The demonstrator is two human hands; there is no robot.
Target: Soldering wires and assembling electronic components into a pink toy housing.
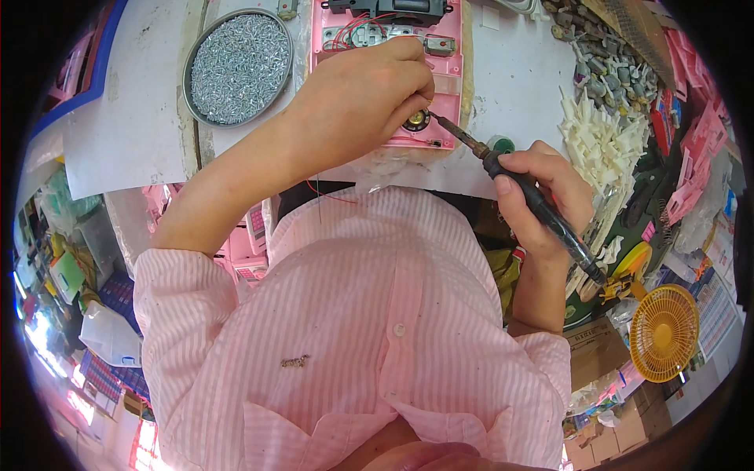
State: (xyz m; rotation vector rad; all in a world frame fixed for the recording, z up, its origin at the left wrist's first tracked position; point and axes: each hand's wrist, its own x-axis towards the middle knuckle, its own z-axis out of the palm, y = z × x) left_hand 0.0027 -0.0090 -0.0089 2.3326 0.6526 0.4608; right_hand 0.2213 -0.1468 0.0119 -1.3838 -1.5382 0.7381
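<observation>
My right hand [554,192] grips a black soldering iron [538,204], its tip pointing left and up at a small round speaker [417,120]. The speaker sits near the front end of a pink plastic casing [448,102]. Over that casing, my left hand [365,90] has its fingers pinched together right beside the iron's tip. What they hold is hidden. Thin red wires [345,33] run over grey metal parts farther back in the casing, near a black plastic module [393,9].
A round metal bowl of small silver screws [239,71] stands to the left. On the right lie piles of white plastic parts [601,145] and small motors [613,71], with pink plastic pieces [699,157] beyond. A yellow fan [664,333] is at the lower right.
</observation>
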